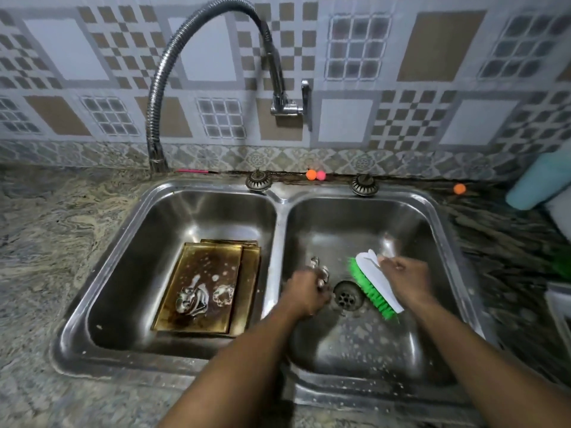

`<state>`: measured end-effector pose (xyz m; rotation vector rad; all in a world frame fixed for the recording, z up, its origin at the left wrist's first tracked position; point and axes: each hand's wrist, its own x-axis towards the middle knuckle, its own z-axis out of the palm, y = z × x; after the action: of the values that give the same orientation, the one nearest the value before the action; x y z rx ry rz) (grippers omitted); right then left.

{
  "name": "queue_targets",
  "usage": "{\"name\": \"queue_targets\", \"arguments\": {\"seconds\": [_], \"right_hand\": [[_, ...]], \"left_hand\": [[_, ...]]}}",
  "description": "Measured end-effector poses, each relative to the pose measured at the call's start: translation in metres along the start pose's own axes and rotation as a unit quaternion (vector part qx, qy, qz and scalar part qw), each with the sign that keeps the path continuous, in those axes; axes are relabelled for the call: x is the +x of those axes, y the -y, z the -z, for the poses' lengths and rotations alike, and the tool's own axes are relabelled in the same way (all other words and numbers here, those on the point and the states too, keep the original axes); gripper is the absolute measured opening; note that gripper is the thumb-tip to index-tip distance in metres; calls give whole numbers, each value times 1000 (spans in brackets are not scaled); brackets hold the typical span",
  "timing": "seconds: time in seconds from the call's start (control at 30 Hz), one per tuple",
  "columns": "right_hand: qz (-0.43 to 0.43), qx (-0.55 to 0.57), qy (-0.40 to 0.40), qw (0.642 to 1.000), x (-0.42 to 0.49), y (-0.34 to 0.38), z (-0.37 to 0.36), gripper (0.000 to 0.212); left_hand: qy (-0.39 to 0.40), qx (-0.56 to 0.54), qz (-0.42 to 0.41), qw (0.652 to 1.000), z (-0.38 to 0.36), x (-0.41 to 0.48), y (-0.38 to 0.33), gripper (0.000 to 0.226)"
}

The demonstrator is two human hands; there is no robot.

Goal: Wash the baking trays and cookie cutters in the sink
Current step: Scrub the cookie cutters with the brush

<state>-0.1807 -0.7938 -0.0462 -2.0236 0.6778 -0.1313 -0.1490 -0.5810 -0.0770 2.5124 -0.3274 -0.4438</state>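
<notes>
In the left basin of the steel double sink (279, 199) lie stacked golden-brown baking trays (247, 273), stained dark. Soapy metal cookie cutters (191, 299) rest on the top tray. Over the right basin, my left hand (304, 293) is closed around a small metal cookie cutter (321, 273), just left of the drain (347, 296). My right hand (406, 278) grips the white handle of a scrubbing brush (375, 287) with green bristles, held just right of the drain, bristles turned toward the cutter. Hand and brush are a short gap apart from the cutter.
A flexible metal faucet hose (160, 88) arches from the wall tap (287, 106) down beside the left basin. Granite counter (46, 242) surrounds the sink. A light-blue object (537, 183) and a green one (560, 261) sit at the right edge.
</notes>
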Motion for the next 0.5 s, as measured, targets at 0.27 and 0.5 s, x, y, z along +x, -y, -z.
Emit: {"name": "queue_targets", "arguments": {"seconds": [0.27,0.5], "right_hand": [[-15,-37,56,998,8,-80,16,27],[-21,-55,82,995,10,-95,22,29]], "left_hand": [[63,69,140,986,-78,15,15,37],[71,100,185,975,-97,9,23,30]]}}
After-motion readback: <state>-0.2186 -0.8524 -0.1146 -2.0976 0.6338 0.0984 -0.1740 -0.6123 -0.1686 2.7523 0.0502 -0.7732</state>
